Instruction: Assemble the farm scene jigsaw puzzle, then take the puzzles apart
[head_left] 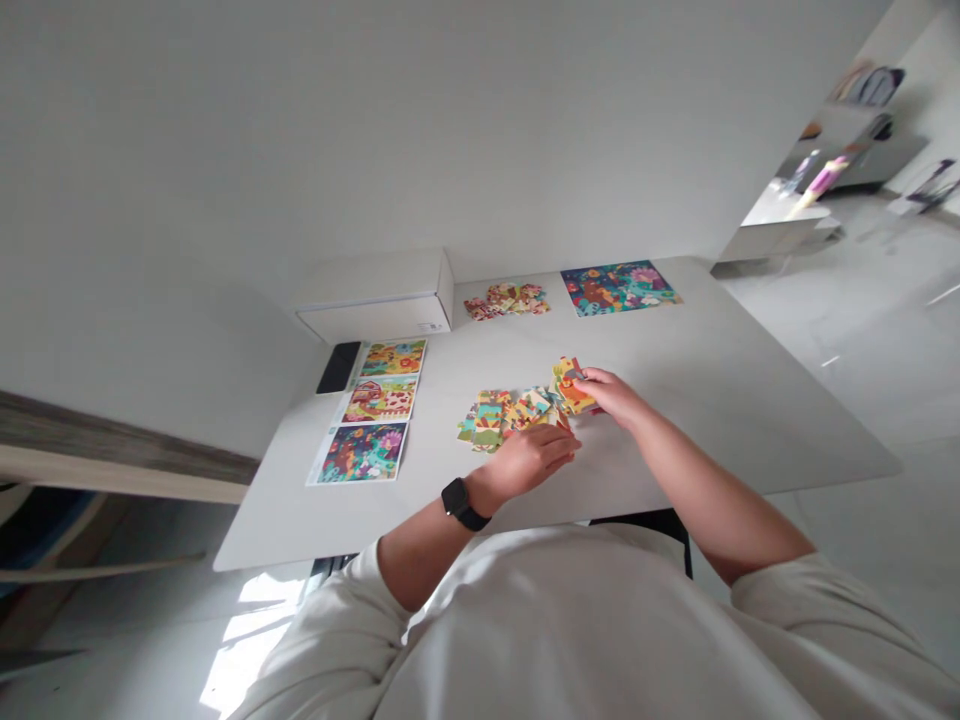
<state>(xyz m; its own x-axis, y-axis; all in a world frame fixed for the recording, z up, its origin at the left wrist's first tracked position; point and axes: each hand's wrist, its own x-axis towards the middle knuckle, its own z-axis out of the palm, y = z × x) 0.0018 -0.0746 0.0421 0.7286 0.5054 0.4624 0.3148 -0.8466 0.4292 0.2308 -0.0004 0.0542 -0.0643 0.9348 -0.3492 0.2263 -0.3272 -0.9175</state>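
Note:
My right hand (611,393) is closed around a few jigsaw puzzle pieces (568,384), thumb on top, just right of the pile. A loose heap of colourful puzzle pieces (493,418) lies on the table in front of me, several of them overlapping. My left hand (534,455), with a black watch on its wrist, rests palm down over the near right side of this heap. Its fingers stretch to the right, close together, and cover some pieces; what lies under the palm is hidden.
On the white table (720,400), an assembled-looking dark picture (619,288) lies at the back right. Beside it sits another heap of pieces (508,300). A white box (382,295) stands at the back left, near a black phone (339,367) and three printed pictures (380,398) in a column.

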